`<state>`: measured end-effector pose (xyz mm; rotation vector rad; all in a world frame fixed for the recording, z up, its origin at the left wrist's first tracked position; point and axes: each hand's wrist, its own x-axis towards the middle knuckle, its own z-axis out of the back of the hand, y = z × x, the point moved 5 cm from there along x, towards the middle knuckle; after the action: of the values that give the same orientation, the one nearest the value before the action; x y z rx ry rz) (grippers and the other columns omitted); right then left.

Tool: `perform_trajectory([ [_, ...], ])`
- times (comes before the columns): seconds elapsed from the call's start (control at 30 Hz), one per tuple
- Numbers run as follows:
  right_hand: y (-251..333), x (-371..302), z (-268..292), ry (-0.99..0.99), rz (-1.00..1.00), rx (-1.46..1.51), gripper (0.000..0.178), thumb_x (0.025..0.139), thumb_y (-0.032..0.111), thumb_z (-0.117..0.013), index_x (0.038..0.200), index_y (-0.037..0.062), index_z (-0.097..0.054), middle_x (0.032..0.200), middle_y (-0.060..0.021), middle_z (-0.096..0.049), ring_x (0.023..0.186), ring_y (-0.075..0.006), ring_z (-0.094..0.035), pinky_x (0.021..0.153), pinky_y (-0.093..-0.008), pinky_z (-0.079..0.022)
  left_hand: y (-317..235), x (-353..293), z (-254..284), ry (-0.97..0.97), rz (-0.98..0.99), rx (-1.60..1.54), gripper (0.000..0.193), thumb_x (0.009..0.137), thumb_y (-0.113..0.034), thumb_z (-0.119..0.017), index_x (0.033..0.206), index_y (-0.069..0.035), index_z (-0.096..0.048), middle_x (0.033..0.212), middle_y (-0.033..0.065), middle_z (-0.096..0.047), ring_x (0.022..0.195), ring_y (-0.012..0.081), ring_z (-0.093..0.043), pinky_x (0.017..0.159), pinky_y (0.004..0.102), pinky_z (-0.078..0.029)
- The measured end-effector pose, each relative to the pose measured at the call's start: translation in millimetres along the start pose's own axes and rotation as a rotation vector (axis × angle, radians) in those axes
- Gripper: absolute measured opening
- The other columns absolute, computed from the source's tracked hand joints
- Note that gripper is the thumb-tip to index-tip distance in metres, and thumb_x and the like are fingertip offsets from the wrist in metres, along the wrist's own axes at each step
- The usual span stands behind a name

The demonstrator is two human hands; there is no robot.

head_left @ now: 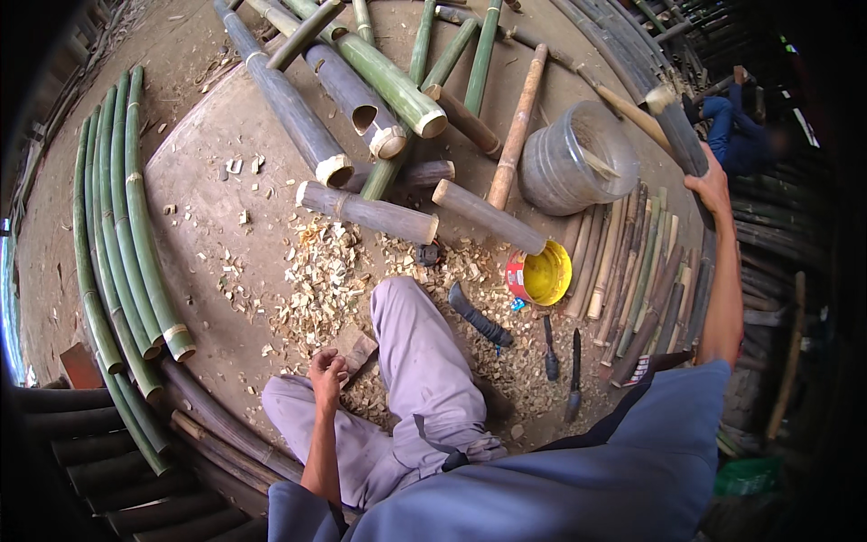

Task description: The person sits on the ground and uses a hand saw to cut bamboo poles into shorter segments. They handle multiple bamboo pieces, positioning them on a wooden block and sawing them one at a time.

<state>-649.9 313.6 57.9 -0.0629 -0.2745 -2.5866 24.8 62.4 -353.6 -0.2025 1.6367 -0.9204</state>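
Observation:
My right hand (pixel 711 183) is closed round a thick dark bamboo pole (pixel 679 135) at the right; its cut upper end points away from me. My left hand (pixel 327 370) hovers above my left thigh, its fingers loosely curled and apart, with nothing visible in them. Just beyond its fingertips is a flat wooden block (pixel 358 350). Past my knee lie a curved tool with a dark wrapped handle (pixel 488 323) and a short dark bamboo length (pixel 492 217), whose near end meets a yellow-lined red tub (pixel 546 274).
Two slim dark-handled tools (pixel 551 348) (pixel 575 375) lie right of my knee. A grey bucket (pixel 569 158) stands beyond the tub. Cut bamboo sticks (pixel 637 262) line the right, green poles (pixel 135 217) the left, and thick bamboo (pixel 388 77) the far side. Wood chips (pixel 325 271) litter the floor. Someone in blue (pixel 736 131) sits far right.

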Motion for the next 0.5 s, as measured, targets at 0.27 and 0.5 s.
perform_trajectory([
  [0.27, -144, -154, -6, -0.052, -0.245, -0.105, 0.083, 0.055, -0.004, -0.065, 0.133, 0.0142, -0.045, 0.115, -0.0179, -0.060, 0.112, -0.0314, -0.056, 0.095, -0.0361, -0.043, 10, -2, -3, 0.006, 0.001, 0.004, 0.026, 0.084, -0.012, -0.061, 0.108, -0.003, -0.055, 0.086, 0.0017, -0.060, 0.070, 0.0106, -0.058, 0.060, 0.0237, -0.048],
  [0.5, -166, -299, -164, 0.178, -0.468, -0.310, 0.098, 0.061, -0.004, -0.075, 0.142, 0.0210, -0.027, 0.114, -0.0196, -0.058, 0.108, -0.0399, -0.054, 0.093, -0.0457, -0.044, 3, 1, -8, -0.029, -0.021, -0.040, 0.030, 0.081, -0.010, -0.063, 0.108, 0.002, -0.055, 0.086, 0.0063, -0.059, 0.068, 0.0131, -0.058, 0.059, 0.0249, -0.048],
])
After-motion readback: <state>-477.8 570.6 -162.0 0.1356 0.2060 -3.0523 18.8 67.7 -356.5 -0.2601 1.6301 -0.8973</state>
